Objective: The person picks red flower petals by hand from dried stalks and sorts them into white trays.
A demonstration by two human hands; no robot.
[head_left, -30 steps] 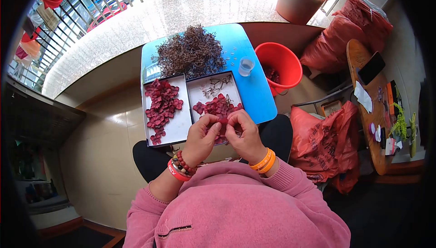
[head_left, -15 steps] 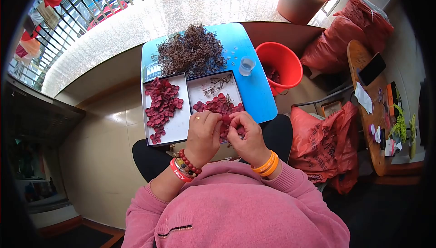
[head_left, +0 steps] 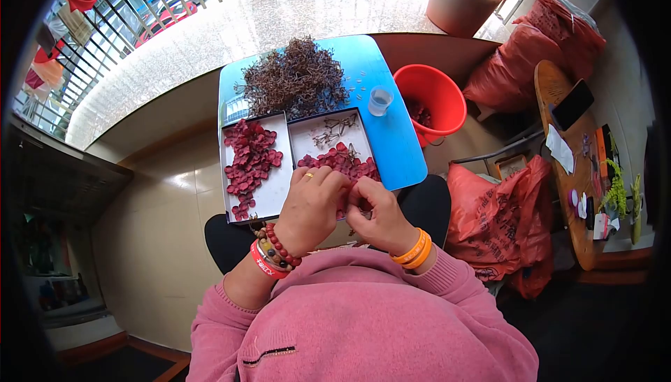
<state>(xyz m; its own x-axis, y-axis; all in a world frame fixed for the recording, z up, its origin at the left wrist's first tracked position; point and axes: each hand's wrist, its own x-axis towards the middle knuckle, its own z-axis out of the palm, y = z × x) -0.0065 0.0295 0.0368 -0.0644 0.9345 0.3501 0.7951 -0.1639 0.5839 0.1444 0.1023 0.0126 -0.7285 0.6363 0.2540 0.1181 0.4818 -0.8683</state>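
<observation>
My left hand [head_left: 313, 204], with a ring and bead bracelets on its wrist, is closed with its fingertips meeting those of my right hand [head_left: 381, 215]. The right hand's thumb and forefinger are pinched too. Between them a bit of dark red petal shows, mostly covered by fingers. Both hands hover over the near edge of the right tray [head_left: 363, 130], which holds dark red petals [head_left: 349, 162] and a few brown stems [head_left: 335, 130]. Beside it, the left tray [head_left: 278, 197] carries a column of dark red petals [head_left: 248, 158].
Behind the trays a tangled heap of brown stems [head_left: 297, 78] lies on the blue table [head_left: 402, 155]. A clear cup [head_left: 379, 102] stands near its right side. To the right are a red bucket [head_left: 447, 95], red bags [head_left: 493, 221] and a wooden table [head_left: 573, 235].
My left hand has turned slightly and its wrist has shifted left. The red petal between the fingertips shows less than before. The right hand has dipped slightly.
</observation>
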